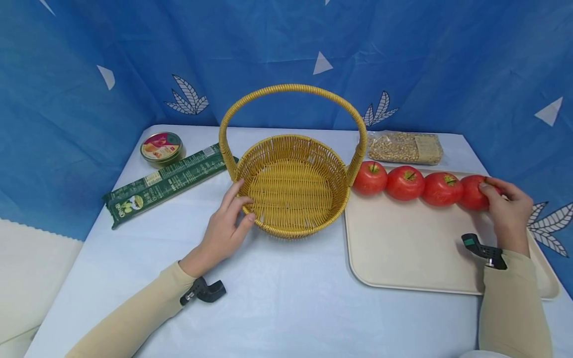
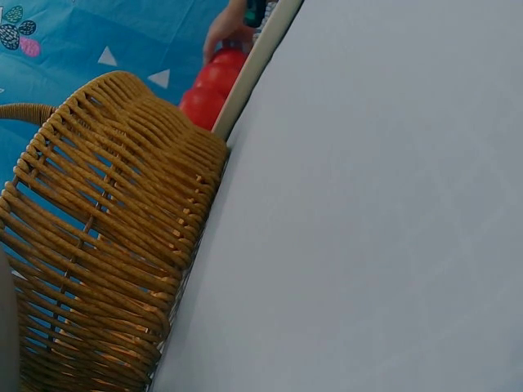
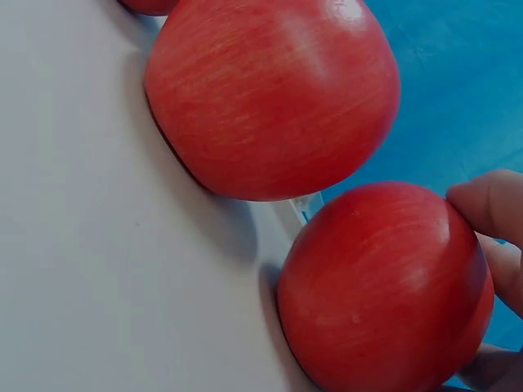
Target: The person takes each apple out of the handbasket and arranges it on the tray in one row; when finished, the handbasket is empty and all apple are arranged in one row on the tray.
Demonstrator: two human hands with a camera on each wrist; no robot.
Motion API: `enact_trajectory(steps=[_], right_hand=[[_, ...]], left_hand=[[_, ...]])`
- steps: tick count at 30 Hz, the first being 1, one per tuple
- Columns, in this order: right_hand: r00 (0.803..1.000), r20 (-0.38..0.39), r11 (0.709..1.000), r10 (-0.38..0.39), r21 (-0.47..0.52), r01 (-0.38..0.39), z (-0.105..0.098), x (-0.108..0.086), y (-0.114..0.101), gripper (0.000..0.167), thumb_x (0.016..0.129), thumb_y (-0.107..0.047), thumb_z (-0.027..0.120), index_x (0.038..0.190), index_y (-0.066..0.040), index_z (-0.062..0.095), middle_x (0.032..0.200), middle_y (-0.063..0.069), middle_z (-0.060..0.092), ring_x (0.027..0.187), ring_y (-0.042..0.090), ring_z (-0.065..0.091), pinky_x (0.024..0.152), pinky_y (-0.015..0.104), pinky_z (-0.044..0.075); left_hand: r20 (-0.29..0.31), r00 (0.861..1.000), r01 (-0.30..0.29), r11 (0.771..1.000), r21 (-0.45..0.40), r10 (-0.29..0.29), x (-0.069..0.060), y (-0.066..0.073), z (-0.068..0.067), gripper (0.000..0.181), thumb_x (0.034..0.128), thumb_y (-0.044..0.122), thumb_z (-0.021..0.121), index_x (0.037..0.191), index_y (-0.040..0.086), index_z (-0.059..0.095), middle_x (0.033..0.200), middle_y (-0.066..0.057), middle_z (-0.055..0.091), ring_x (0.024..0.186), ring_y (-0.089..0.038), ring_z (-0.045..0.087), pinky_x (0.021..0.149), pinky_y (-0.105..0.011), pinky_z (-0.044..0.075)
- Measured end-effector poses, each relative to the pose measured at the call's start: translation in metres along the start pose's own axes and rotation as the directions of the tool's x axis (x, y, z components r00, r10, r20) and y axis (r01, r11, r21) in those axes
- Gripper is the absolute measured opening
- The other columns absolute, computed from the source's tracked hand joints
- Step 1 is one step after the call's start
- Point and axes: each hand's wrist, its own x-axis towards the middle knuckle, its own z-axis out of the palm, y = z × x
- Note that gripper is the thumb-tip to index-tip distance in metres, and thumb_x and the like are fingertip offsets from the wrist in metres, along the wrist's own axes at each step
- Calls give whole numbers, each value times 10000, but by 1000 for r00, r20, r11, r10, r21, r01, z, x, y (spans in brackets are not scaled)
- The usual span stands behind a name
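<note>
In the head view my left hand point(image 1: 225, 230) rests at the left rim of a yellow wicker basket point(image 1: 293, 231) with a tall arched handle. Its fingertips and thumb lie over the rim. The basket's woven side point(image 2: 114, 220) fills the left of the left wrist view. Over on the right, my right hand point(image 1: 510, 211) grips the rightmost red apple point(image 1: 473, 193), thumb on the near side. That apple point(image 3: 384, 286) sits low on the tray in the right wrist view, fingers at its right. Three more apples point(image 1: 405, 183) stand in a row to its left.
The apples line the back of a beige tray point(image 1: 412, 248). Behind it lies a clear bag of grains point(image 1: 403, 147). Left of the basket are a green long packet point(image 1: 165, 186) and a round tin point(image 1: 162, 148). A blue patterned cloth point(image 1: 268, 44) hangs behind the table.
</note>
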Motion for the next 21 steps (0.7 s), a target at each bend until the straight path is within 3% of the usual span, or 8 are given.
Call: enact_trajectory(steps=[7, 12, 21], right_hand=[[997, -33, 998, -63, -7, 62, 2, -2, 0, 418, 987, -265, 679, 1401, -287, 627, 1275, -233, 570, 1195, -27, 420, 1211, 296, 320], [997, -40, 997, -62, 38, 63, 2, -2, -2, 409, 978, -255, 693, 1382, -293, 641, 1261, -225, 579, 1189, -28, 431, 1211, 287, 319], [998, -39, 998, -48, 50, 50, 2, -2, -3, 438, 970, -278, 703, 1399, -307, 621, 1389, -211, 560, 1238, -35, 448, 1207, 284, 314]], left_hand=[[7, 1000, 0, 1000, 0, 0, 0, 0, 0, 708, 1044, 652, 282, 1208, 38, 594, 1590, -242, 388, 755, -180, 543, 599, -356, 461], [10, 1000, 6, 1000, 1, -6, 0, 0, 1, 702, 1046, 649, 286, 1215, 44, 597, 1594, -237, 385, 754, -168, 537, 602, -346, 458], [16, 1000, 15, 1000, 2, -15, -1, 0, -1, 702, 1046, 647, 284, 1226, 45, 598, 1599, -237, 378, 729, -155, 518, 595, -329, 443]])
